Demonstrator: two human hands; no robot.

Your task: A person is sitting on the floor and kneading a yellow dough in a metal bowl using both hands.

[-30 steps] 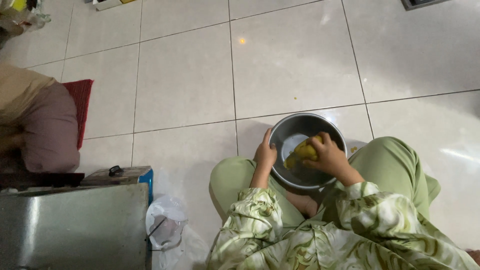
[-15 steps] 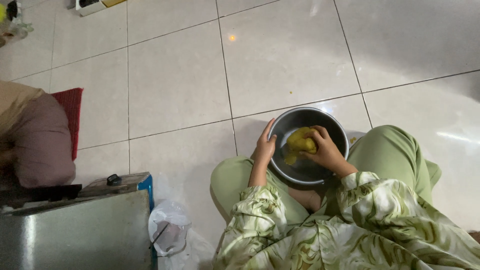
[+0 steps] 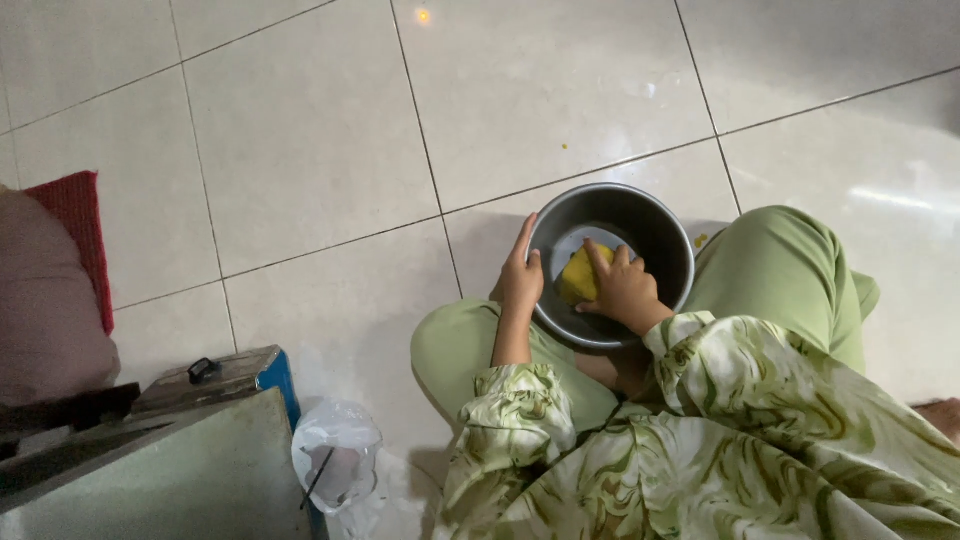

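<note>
On the tiled floor [image 3: 300,150], my left hand [image 3: 520,280] grips the round grey metal bowl [image 3: 660,235] rim, right hand [image 3: 625,290] presses yellow dough [image 3: 578,277]; bowl might skid

My right hand [image 3: 625,290] covers most of the yellow lump [image 3: 580,276], so I can't tell its full shape or how my grip closes on it. The near rim of the metal bowl [image 3: 650,225] is hidden behind my wrist and sleeve. The grey box [image 3: 150,470] and pink cushion [image 3: 45,300] run off the picture's edge.
</note>
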